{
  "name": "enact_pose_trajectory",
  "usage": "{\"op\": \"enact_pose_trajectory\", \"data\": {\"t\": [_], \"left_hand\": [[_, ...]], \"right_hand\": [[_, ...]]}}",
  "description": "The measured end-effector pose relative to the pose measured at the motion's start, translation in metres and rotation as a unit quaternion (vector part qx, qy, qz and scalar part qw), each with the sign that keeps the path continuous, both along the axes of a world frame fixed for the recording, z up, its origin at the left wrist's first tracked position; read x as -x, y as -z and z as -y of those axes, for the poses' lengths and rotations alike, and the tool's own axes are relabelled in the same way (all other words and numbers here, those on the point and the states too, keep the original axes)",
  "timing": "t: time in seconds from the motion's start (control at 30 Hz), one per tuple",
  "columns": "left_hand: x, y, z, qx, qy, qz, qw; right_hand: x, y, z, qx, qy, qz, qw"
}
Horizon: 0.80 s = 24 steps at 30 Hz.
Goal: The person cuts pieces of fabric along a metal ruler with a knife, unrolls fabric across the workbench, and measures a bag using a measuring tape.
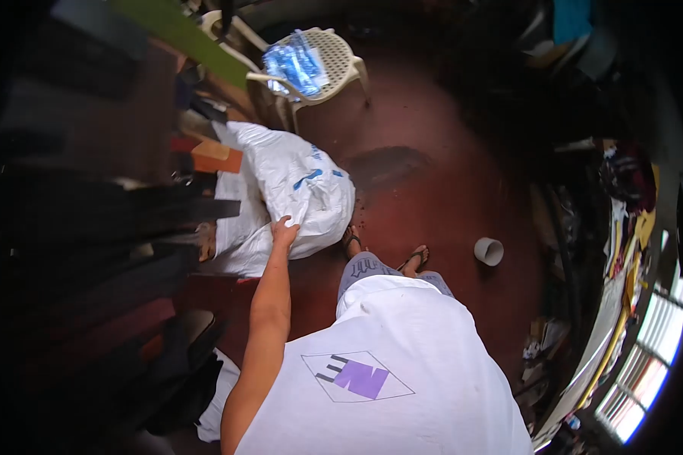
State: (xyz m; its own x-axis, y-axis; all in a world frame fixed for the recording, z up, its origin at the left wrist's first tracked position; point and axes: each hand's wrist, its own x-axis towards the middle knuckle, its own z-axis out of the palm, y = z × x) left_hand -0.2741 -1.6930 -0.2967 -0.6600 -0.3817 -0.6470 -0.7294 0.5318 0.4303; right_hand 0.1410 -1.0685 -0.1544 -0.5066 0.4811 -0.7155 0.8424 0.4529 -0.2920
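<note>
My left hand reaches forward and rests on a large white sack with blue markings that lies on the dark red floor. Whether the fingers grip the sack fabric or only press on it is unclear. A second white sack lies under and behind the first. My right hand is out of sight. My feet in sandals stand just right of the sack.
A white plastic chair holding a clear blue-tinted plastic pack stands beyond the sacks. A white cup-like piece sits on the floor to the right. Dark stacked boards fill the left; clutter lines the right wall.
</note>
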Motion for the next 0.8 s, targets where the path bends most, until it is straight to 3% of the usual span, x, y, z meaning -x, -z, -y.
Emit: {"op": "enact_pose_trajectory", "data": {"t": [0.07, 0.1, 0.13, 0.2, 0.23, 0.3, 0.33, 0.37, 0.4, 0.47, 0.5, 0.53, 0.57, 0.6, 0.67, 0.73, 0.77, 0.8], "left_hand": [[0.003, 0.032, 0.01, 0.016, 0.02, -0.014, 1.0], [0.001, 0.051, 0.02, -0.051, -0.013, -0.016, 0.998], [0.006, 0.024, 0.01, -0.063, -0.019, -0.001, 0.998], [0.01, 0.018, 0.004, -0.085, 0.005, 0.014, 0.996], [0.012, 0.031, 0.006, -0.089, 0.057, -0.006, 0.994], [0.009, 0.001, -0.021, -0.097, 0.1, -0.03, 0.99], [0.009, -0.007, -0.036, 0.002, 0.133, -0.008, 0.991], [0.009, -0.027, -0.064, 0.148, 0.153, 0.044, 0.976], [0.009, -0.05, -0.097, 0.293, 0.162, 0.087, 0.938], [0.005, -0.028, -0.128, 0.331, 0.183, 0.012, 0.926], [0.004, -0.034, -0.158, 0.332, 0.222, 0.015, 0.917], [-0.002, -0.038, -0.187, 0.287, 0.265, -0.012, 0.921], [-0.01, -0.042, -0.221, 0.239, 0.308, -0.037, 0.92], [-0.02, -0.044, -0.251, 0.193, 0.351, -0.059, 0.914], [-0.042, -0.052, -0.333, 0.087, 0.432, -0.098, 0.892], [-0.081, -0.051, -0.427, -0.069, 0.461, -0.152, 0.872], [-0.099, -0.051, -0.475, -0.072, 0.525, -0.155, 0.834], [-0.126, -0.086, -0.531, -0.109, 0.581, -0.141, 0.795]], "right_hand": [[0.015, -0.021, 0.021, -0.08, -0.023, 0.055, 0.995], [0.033, -0.042, 0.034, -0.044, 0.072, -0.001, 0.996], [0.071, -0.081, 0.055, 0.02, 0.175, -0.004, 0.984], [0.047, -0.048, 0.048, 0.067, 0.314, -0.029, 0.946], [0.047, -0.05, 0.052, 0.068, 0.325, -0.035, 0.943], [0.026, -0.032, 0.057, 0.075, 0.35, -0.071, 0.931], [0.011, -0.019, 0.06, 0.086, 0.363, -0.085, 0.924], [-0.001, -0.014, 0.067, 0.078, 0.364, -0.083, 0.924], [-0.026, 0.011, 0.069, 0.004, 0.254, -0.113, 0.961], [-0.05, 0.017, 0.077, 0.018, 0.193, -0.099, 0.976], [-0.081, 0.034, 0.078, -0.04, 0.035, -0.197, 0.979], [-0.087, 0.036, 0.078, 0.019, 0.179, -0.13, 0.975], [-0.102, 0.03, 0.073, 0.064, 0.239, -0.099, 0.964], [-0.129, 0.048, 0.071, 0.073, 0.311, -0.145, 0.936], [-0.184, 0.099, 0.059, 0.039, 0.269, -0.149, 0.951], [-0.193, 0.049, 0.029, 0.025, 0.377, -0.099, 0.921], [-0.198, 0.022, 0.015, 0.022, 0.427, -0.071, 0.901], [-0.221, 0.043, 0.0, -0.035, 0.309, -0.086, 0.947]]}}
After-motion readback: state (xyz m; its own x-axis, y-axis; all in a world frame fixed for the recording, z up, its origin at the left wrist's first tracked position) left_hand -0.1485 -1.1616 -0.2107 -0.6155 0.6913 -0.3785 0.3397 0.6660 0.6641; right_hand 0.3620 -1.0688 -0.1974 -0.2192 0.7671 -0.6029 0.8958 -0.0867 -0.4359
